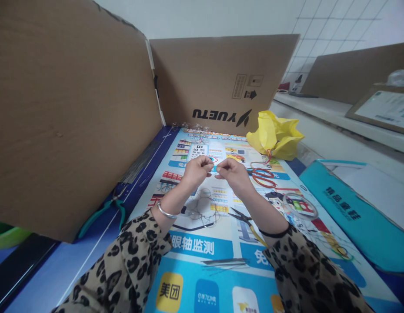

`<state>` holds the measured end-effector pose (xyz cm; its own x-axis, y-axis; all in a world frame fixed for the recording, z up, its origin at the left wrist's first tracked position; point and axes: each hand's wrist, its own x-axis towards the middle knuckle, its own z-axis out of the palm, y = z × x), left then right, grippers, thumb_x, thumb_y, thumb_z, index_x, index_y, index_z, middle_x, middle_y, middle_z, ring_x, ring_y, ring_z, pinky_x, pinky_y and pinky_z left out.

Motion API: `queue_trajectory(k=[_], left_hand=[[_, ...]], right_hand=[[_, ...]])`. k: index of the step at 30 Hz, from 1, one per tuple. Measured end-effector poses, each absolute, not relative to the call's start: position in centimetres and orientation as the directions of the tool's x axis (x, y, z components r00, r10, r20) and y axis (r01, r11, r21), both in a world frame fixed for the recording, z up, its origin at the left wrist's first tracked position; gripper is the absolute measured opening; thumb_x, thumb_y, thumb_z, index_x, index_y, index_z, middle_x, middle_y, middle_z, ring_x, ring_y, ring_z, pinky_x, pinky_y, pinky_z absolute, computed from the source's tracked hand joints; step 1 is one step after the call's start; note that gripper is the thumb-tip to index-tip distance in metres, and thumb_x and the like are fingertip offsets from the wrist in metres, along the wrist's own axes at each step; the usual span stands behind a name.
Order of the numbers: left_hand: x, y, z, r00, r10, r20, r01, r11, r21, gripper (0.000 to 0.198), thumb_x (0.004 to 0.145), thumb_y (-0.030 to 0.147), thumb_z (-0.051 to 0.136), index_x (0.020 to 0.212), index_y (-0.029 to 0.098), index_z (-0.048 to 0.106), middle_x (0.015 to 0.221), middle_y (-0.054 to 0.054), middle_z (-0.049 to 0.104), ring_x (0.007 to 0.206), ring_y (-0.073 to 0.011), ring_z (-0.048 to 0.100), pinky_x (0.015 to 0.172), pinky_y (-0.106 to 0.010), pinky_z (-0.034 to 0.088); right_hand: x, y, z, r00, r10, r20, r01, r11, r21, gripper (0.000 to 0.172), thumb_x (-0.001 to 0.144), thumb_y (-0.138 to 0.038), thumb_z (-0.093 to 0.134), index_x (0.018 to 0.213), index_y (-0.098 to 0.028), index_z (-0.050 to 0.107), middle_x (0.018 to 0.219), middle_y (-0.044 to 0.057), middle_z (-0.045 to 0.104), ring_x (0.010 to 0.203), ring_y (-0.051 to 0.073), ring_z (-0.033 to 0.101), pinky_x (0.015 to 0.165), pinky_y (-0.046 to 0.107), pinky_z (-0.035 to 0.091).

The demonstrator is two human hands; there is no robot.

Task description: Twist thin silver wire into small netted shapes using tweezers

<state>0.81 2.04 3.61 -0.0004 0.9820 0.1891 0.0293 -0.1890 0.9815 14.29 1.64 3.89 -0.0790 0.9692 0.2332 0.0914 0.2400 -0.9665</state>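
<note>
My left hand (198, 169) and my right hand (233, 172) are raised close together over the printed mat, fingertips nearly meeting. Both are closed in a pinch between thumb and forefinger. Whatever lies between the fingertips is too thin and small to make out. Beneath the hands, a loose tangle of thin wire (203, 206) spreads over the mat. Orange-handled scissors (263, 177) lie just right of my right hand. Under my right forearm are pliers (245, 219) with dark jaws and a yellow handle. Nearer me lies a small bunch of short dark wires (225, 262).
Cardboard panels (202, 78) stand at the back and left. Teal-handled pliers (105, 215) and a wire bundle (136, 167) lie left. On the right are a clear tape roll (314, 213), crumpled yellow paper (270, 130) with reddish cord, and a teal shoebox (343, 213).
</note>
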Motion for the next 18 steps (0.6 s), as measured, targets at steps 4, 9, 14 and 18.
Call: queue_trajectory(k=[4,9,14,18], left_hand=[[0.89,1.96,3.61,-0.010,0.980,0.198,0.016,-0.198,0.980,0.006,0.065,0.018,0.060,0.065,0.014,0.056,0.059,0.004,0.051,0.053,-0.0066,0.049,0.051,-0.020,0.051],[0.97,1.86,3.62,-0.016,0.978,0.210,0.001,-0.210,0.978,0.007,0.065,0.020,0.060,0.065,0.015,0.056,0.060,0.004,0.051,0.055,-0.0068,0.049,0.052,-0.020,0.051],[1.02,1.93,3.51,-0.020,0.975,0.221,-0.001,-0.221,0.975,0.007,0.066,0.021,0.060,0.066,0.015,0.057,0.062,0.004,0.052,0.057,-0.0073,0.050,0.052,-0.020,0.051],[1.10,1.80,3.59,-0.022,0.974,0.224,0.006,-0.224,0.975,0.007,0.067,0.021,0.059,0.066,0.015,0.056,0.062,0.004,0.051,0.057,-0.0074,0.050,0.053,-0.021,0.052]], right_hand=[[14.28,1.67,3.86,-0.075,0.968,0.240,0.091,0.246,-0.965,0.019,0.060,-0.031,0.066,0.063,-0.018,0.051,0.062,-0.004,0.051,0.058,0.009,0.051,0.061,0.031,0.055],[14.31,1.67,3.81,-0.068,0.968,0.243,0.083,0.248,-0.965,0.018,0.060,-0.030,0.065,0.063,-0.018,0.052,0.062,-0.005,0.051,0.059,0.009,0.051,0.062,0.031,0.055],[14.32,1.67,3.82,-0.059,0.968,0.245,0.086,0.249,-0.965,0.019,0.060,-0.032,0.066,0.065,-0.019,0.052,0.062,-0.005,0.052,0.059,0.010,0.053,0.062,0.031,0.055],[14.32,1.65,3.85,-0.059,0.967,0.250,0.083,0.254,-0.964,0.019,0.061,-0.032,0.065,0.065,-0.019,0.053,0.063,-0.005,0.052,0.059,0.010,0.054,0.062,0.031,0.054]])
